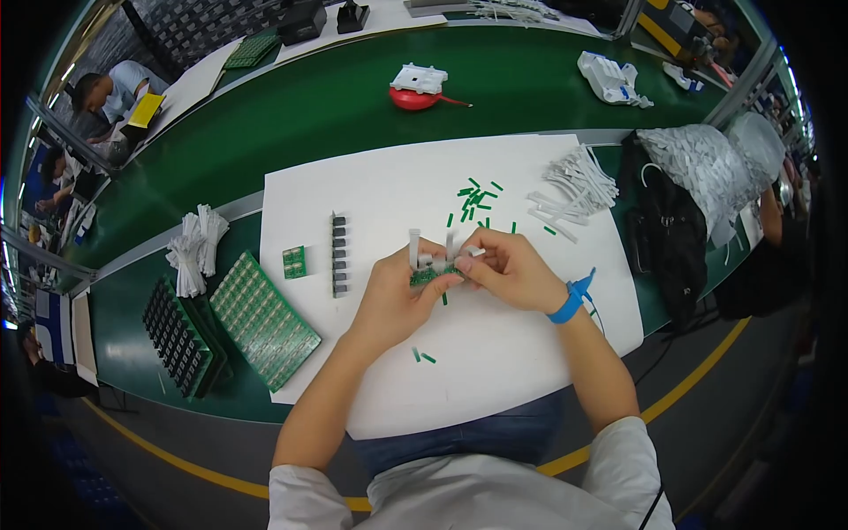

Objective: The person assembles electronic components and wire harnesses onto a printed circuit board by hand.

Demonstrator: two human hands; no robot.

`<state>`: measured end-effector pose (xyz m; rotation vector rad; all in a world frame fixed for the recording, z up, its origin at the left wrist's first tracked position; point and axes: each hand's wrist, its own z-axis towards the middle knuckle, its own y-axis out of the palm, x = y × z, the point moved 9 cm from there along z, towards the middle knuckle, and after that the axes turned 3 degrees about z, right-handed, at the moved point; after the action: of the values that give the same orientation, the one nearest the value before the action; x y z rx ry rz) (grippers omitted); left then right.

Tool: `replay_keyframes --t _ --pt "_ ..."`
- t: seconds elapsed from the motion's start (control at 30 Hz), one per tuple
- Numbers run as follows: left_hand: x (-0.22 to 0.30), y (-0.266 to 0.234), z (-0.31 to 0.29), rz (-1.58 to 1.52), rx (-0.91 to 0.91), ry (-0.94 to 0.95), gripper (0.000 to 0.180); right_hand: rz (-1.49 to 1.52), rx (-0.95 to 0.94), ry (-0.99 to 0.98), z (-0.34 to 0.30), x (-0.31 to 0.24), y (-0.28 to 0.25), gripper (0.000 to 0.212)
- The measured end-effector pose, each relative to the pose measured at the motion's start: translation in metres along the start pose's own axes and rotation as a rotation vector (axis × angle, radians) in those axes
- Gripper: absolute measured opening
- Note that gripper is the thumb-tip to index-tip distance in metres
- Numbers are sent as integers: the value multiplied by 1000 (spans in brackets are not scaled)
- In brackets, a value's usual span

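Above the white sheet, my left hand [393, 287] grips a green circuit board strip [424, 276] by its left end, thumb along the near edge. White flat ribbon cables [414, 247] stand up from the strip. At its other end my right hand [512, 269] is closed in a pinch on a white flat cable [476, 252]; the fingers partly hide the contact. Small green strips [474, 199] lie scattered beyond my hands, with a few nearer me. To the left sit a row of dark connectors on a board strip [338, 256] and a small green board piece [294, 262].
White flat cables [579, 185] are heaped at the sheet's far right, and bundled cables [196, 247] lie left. A large green board panel [265, 322] overlaps the sheet beside stacked boards [181, 340]. A red round object [413, 99] sits farther back. My right wrist wears a blue strap [570, 302].
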<state>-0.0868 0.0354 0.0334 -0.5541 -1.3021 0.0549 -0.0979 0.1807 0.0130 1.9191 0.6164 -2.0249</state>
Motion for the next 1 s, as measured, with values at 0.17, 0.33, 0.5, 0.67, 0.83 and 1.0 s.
replay_keyframes --t 0.17,0.33,0.5,0.67,0.83,1.0 --pt "4 -6 -2 32 122 97 24 367 -96 212 1 12 10 22" --pt "-1 0 -1 21 62 58 22 409 -77 132 0 20 15 27" --pt "-2 0 -3 -58 117 113 22 470 -70 24 1 18 20 29" --pt "-4 0 -2 -41 79 66 22 423 -6 51 3 15 15 26" --pt "17 -4 -1 281 85 168 28 -40 96 -34 3 4 2 18" --pt "31 -4 -1 361 131 285 36 -107 113 -76 1 -6 1 15"
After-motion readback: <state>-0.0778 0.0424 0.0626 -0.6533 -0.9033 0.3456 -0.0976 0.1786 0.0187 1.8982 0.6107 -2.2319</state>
